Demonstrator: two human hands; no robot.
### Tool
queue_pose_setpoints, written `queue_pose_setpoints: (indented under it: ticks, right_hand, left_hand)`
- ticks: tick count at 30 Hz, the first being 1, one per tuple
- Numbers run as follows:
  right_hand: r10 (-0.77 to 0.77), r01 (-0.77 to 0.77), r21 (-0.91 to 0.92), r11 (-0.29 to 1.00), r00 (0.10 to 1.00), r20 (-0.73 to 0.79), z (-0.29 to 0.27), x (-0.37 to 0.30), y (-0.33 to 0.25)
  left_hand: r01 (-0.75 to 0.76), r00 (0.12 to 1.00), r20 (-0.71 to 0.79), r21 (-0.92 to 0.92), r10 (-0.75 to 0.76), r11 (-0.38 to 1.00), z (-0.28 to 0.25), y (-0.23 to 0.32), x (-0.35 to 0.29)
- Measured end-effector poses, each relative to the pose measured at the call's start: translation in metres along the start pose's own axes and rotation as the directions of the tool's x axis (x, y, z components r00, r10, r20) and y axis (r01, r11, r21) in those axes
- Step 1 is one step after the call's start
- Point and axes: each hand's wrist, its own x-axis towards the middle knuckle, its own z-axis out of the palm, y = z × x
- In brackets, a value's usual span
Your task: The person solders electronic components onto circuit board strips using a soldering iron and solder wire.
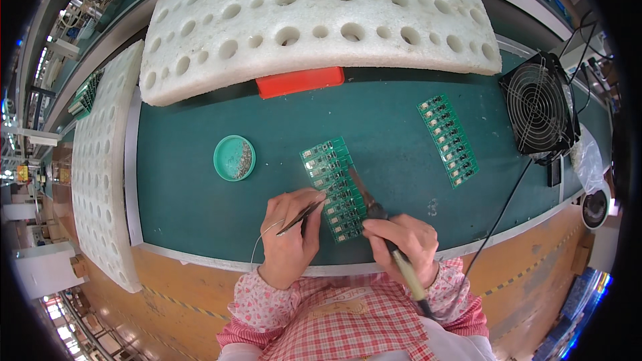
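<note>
A green circuit board panel [339, 204], lined with rows of small parts, lies tilted on the mat in front of me. My left hand [289, 234] is closed on dark tweezers [299, 219], their tips at the panel's left edge. A thin pale wire [257, 244] runs down beside that hand. In my right hand [406, 241] is a soldering iron [376, 210], held like a pen. Its tip reaches the panel's upper right part; whether it touches is too small to tell. Left of the panel stands a round green dish [235, 158] with small metallic bits inside.
A second circuit board panel [448, 140] lies to the right. Beyond it stands a black fan [540, 103] with cables. White foam blocks with holes [314, 13] span the back, above a red tray [300, 82]. Another foam block [103, 174] leans along the left edge.
</note>
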Motion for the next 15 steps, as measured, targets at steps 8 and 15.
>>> queue_pose_setpoints:
  ticks: [8,15]
  right_hand:
    - [0.086,-0.021,-0.301,0.953,0.975,0.204,0.012,0.003,-0.005]
    - [0.087,-0.038,-0.261,0.965,0.980,0.180,0.017,0.015,-0.003]
  left_hand:
    - [0.081,0.995,-0.048,-0.098,-0.086,0.992,-0.011,0.004,-0.003]
    - [0.200,0.972,-0.135,0.035,-0.193,0.979,-0.032,-0.017,-0.010]
